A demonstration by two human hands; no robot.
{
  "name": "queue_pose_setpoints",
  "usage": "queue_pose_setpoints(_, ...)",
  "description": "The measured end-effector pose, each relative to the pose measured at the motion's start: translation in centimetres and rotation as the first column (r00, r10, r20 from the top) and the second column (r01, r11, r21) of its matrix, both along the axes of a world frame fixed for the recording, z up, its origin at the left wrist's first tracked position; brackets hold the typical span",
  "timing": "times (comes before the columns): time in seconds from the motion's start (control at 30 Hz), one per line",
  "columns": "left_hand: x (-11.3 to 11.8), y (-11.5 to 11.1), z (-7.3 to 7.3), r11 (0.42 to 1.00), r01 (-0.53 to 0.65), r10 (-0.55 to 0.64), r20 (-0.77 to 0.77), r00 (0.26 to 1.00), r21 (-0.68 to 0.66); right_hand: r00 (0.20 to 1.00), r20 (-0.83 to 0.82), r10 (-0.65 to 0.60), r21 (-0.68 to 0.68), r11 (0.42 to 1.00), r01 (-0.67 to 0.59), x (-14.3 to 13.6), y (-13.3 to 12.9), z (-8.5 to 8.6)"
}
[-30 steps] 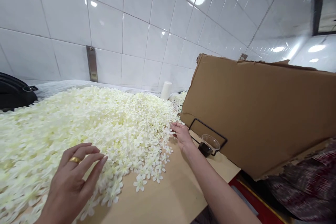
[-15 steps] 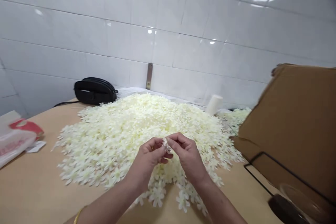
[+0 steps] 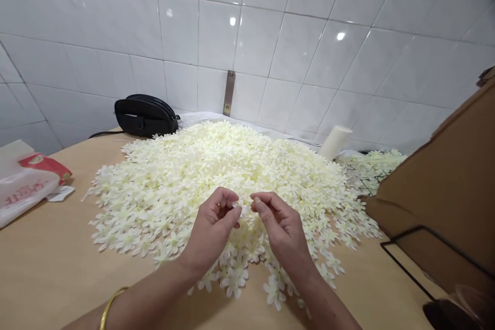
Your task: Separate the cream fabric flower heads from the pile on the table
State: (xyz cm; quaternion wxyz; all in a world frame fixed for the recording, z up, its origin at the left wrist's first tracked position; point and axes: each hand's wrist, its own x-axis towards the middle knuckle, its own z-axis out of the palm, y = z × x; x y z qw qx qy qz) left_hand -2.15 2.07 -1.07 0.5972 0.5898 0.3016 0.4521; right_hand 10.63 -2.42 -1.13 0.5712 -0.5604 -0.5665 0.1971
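In the lower middle of the frame I see the left hand and the right hand, raised near to each other but apart, above the front part of the heap of white flowers. The thumb and forefinger of the left hand are together, and they seem to pinch a small white piece, probably a blossom. The right hand has its thumb and fingertips nearly closed, pointing at this piece; whether something is between them, I cannot tell.

I would judge the step in hand as fine fingertip work on one light blossom. From here, a steady left hand and a soft, exact pinch of the right hand are called for, because thin petals could bend or slip.

The heap spreads over the centre of the worktop, with some loose flowers at its front edge. Behind it, to the upper left, rests a black bag; behind it on the right a white cylinder leans. A plastic bag lies at the left edge. On the right side, I notice brown cardboard and a black wire frame beside it.
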Motion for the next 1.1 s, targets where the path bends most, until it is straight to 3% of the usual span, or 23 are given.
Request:
queue_pose_setpoints(0.2,-0.25,0.45,-0.74,0.999,-0.028,0.028,0.015,1.0,0.031,0.964,0.263,-0.023,0.134,0.991,-0.013,0.26,-0.07,-0.64)
queue_pose_setpoints(0.33,-0.61,0.53,-0.62,1.0,-0.009,0.011,0.063,0.998,-0.026,0.908,0.418,0.015,0.121,0.99,-0.071,0.06,-0.1,-0.81)
queue_pose_setpoints(0.67,-0.99,0.8,-0.8,0.966,0.217,-0.194,0.159,0.968,-0.142,0.9,0.436,0.025,0.162,0.981,-0.106,-0.66,-0.33,-0.63)
queue_pose_setpoints(0.87,-0.9,0.33,-0.5,0.97,0.238,-0.24,0.037,0.97,0.05,0.93,0.367,-0.017,0.206,0.976,-0.064,-0.31,-0.23,-0.53)
queue_pose_setpoints(1.1,-0.97,0.9,-0.74,0.974,0.097,-0.067,-0.15,0.986,0.203,0.92,0.382,-0.087,0.229,0.973,-0.003,0.33,-0.15,-0.51)
